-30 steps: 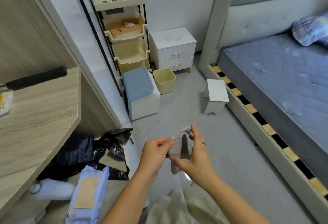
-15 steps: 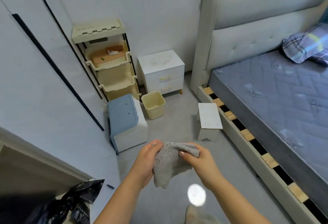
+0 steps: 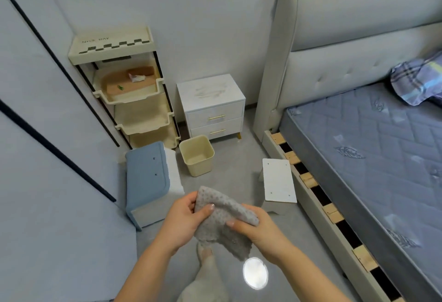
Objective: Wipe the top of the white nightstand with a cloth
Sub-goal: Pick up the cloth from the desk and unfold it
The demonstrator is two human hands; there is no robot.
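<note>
Gripping nubby grey cloth (image 3: 223, 224), left hand (image 3: 184, 220) and right hand (image 3: 260, 228)

**Bedroom corner, seen from above and behind**

Pale blue-white walls (image 3: 191, 2) meet at a corner; the left wall panel carries two dark diagonal strips (image 3: 62, 72); floor (image 3: 234, 158) of smooth light grey, with one bright round light reflection (image 3: 255, 272) near the bottom edge. Against the back wall, a cream tiered shelf rack (image 3: 134, 91), tan items in its upper bin; before it, a blue-topped white box (image 3: 149, 179) and a cream wastebasket (image 3: 196, 154), apart from each other. At right, a bed with grey padded headboard (image 3: 358, 38), blue quilted mattress (image 3: 382, 158), exposed wooden slats (image 3: 308, 179) and a plaid pillow (image 3: 418, 81); just beside the frame, a small white stool (image 3: 278, 179).
</note>
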